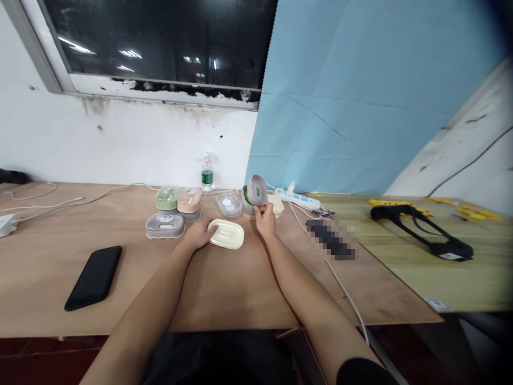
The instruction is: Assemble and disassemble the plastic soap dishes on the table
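Note:
My left hand (197,234) grips the left end of an oval cream plastic lid (230,235) with a raised bar, its thumb on top, low over the tabletop. With its fingers closed on the lower edge, my right hand (265,218) holds a tilted grey plastic dish (257,188). Behind that dish, green and pink plastic pieces (247,209) stand stacked, partly hidden. Cream pieces (276,204) lie just right of my right hand. A clear plastic container (229,203) sits between and beyond my hands.
Left of my hands stand lidded boxes: green (167,198), pink (189,199) and grey (164,225). A water bottle (207,174) is by the wall. A black phone (94,277) lies front left. Rightward are a power strip (298,199), a blurred dark object (331,239) and a black strap-like frame (425,232).

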`<state>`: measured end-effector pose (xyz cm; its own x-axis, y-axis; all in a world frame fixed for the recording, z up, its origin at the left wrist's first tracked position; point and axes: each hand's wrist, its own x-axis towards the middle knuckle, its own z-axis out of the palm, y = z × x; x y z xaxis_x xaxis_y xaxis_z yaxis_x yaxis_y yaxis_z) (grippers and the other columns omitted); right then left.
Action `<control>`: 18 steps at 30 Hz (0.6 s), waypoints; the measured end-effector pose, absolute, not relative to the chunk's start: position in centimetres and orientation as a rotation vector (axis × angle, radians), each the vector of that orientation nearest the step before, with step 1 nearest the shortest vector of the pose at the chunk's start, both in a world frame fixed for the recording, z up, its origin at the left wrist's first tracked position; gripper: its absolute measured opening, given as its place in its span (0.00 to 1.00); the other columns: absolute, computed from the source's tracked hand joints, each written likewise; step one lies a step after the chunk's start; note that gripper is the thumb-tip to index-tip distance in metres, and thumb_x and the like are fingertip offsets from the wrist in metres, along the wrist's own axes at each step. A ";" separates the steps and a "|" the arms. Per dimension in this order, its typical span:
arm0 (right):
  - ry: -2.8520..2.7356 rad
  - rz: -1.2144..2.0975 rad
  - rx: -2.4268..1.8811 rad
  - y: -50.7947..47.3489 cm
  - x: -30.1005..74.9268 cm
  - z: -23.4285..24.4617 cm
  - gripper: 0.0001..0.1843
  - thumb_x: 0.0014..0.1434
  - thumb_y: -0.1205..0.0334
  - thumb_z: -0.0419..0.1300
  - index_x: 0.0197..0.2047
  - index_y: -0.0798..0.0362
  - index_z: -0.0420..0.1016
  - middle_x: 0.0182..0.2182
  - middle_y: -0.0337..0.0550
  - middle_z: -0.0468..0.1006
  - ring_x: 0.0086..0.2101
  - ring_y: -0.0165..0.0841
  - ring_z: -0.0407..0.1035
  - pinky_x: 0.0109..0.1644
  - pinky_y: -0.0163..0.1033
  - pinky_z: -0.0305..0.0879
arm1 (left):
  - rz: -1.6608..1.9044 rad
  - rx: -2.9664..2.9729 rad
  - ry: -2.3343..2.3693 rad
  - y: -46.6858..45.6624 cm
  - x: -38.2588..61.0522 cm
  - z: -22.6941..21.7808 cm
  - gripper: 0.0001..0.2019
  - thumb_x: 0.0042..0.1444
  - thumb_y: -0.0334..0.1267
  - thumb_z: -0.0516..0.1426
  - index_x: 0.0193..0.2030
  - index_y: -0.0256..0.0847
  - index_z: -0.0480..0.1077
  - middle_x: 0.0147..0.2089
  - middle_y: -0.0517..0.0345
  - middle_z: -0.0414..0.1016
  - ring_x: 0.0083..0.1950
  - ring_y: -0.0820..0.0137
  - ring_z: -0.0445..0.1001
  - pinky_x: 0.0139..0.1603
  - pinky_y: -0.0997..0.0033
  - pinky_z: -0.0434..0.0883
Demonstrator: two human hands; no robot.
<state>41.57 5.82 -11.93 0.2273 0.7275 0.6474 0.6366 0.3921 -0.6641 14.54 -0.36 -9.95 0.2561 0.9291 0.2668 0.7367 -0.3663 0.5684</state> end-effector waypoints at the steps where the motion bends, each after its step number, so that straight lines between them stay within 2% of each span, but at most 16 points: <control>1: -1.451 0.096 -1.282 5.8 41.6 -11.9 0.18 0.59 0.49 0.52 0.46 0.53 0.60 0.27 0.41 0.74 0.30 0.37 0.69 0.36 0.40 0.63 | 0.822 2.210 1.533 -0.4 14.5 -10.0 0.21 0.60 0.51 0.49 0.52 0.40 0.69 0.50 0.48 0.75 0.49 0.60 0.74 0.46 0.65 0.69; 4: -1.375 0.084 -1.246 5.6 41.6 -11.7 0.20 0.58 0.47 0.54 0.46 0.52 0.58 0.30 0.42 0.75 0.31 0.37 0.70 0.36 0.40 0.63 | 0.824 2.219 1.554 -0.3 14.5 -10.1 0.21 0.60 0.52 0.48 0.50 0.41 0.70 0.47 0.49 0.76 0.45 0.61 0.75 0.43 0.66 0.69; 6: -1.314 0.067 -1.252 5.4 41.5 -11.5 0.24 0.54 0.44 0.58 0.44 0.52 0.57 0.28 0.41 0.74 0.28 0.36 0.69 0.34 0.39 0.63 | 0.813 2.223 1.554 -0.2 14.5 -10.3 0.20 0.60 0.52 0.48 0.48 0.41 0.71 0.44 0.50 0.77 0.43 0.62 0.75 0.41 0.67 0.69; 10: -1.305 0.069 -1.244 4.5 40.8 -11.4 0.25 0.50 0.42 0.61 0.41 0.50 0.57 0.21 0.32 0.68 0.22 0.33 0.66 0.28 0.37 0.61 | 0.842 2.254 1.572 0.1 14.3 -10.8 0.18 0.59 0.50 0.49 0.42 0.40 0.74 0.42 0.50 0.75 0.45 0.62 0.73 0.47 0.65 0.69; 14: -1.461 0.056 -1.150 3.5 39.8 -11.7 0.23 0.52 0.42 0.58 0.41 0.50 0.59 0.17 0.30 0.64 0.19 0.32 0.62 0.25 0.37 0.59 | 0.961 2.217 1.636 0.4 14.1 -11.1 0.20 0.59 0.49 0.51 0.50 0.38 0.70 0.50 0.47 0.70 0.49 0.61 0.72 0.54 0.61 0.67; 18: -1.730 0.081 -0.984 2.5 38.5 -11.5 0.23 0.54 0.42 0.55 0.42 0.52 0.63 0.16 0.33 0.64 0.17 0.32 0.60 0.23 0.38 0.58 | 1.256 2.158 1.583 0.2 14.2 -10.8 0.25 0.61 0.50 0.49 0.60 0.38 0.60 0.55 0.45 0.67 0.50 0.61 0.71 0.53 0.60 0.67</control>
<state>38.55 2.55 -11.52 -0.0652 0.6417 0.7642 0.5674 0.6538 -0.5006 14.19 0.20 -10.81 0.0736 0.8531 0.5165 0.6972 -0.4144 0.5850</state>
